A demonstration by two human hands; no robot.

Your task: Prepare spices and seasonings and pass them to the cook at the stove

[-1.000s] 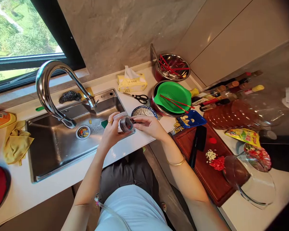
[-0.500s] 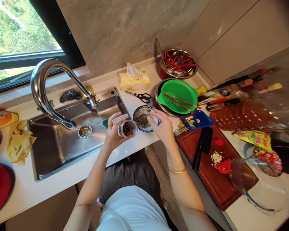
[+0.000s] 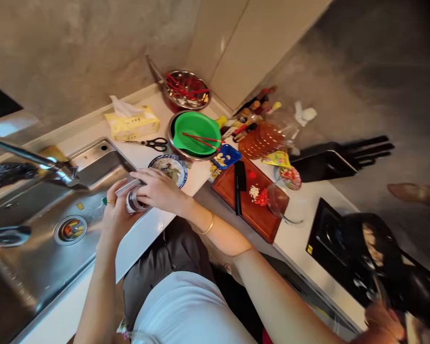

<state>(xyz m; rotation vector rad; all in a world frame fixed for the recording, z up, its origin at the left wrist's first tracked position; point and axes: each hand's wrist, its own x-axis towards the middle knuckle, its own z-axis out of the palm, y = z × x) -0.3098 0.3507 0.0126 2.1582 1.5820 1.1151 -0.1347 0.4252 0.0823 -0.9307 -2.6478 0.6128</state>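
My left hand point(image 3: 115, 216) grips a small clear jar point(image 3: 133, 202) over the front edge of the sink point(image 3: 28, 267), with its lid point(image 3: 126, 187) tucked against the fingers. My right hand point(image 3: 158, 189) lies over the jar's mouth with fingers curled down on it. What the right fingers hold, if anything, is hidden. Just behind the hands stands a blue-rimmed bowl point(image 3: 172, 168) with pale food in it.
A red cutting board point(image 3: 252, 210) with a black knife point(image 3: 239, 187), chopped garlic and red chilli lies to the right. A green colander point(image 3: 197, 131) with red chopsticks, scissors point(image 3: 154, 142), a tissue pack point(image 3: 132, 125), bottles and a black stove point(image 3: 335, 239) are beyond.
My right hand came back from the blue-rimmed bowl to the jar's mouth. The camera swung right, so the window left the view and the stove came in.
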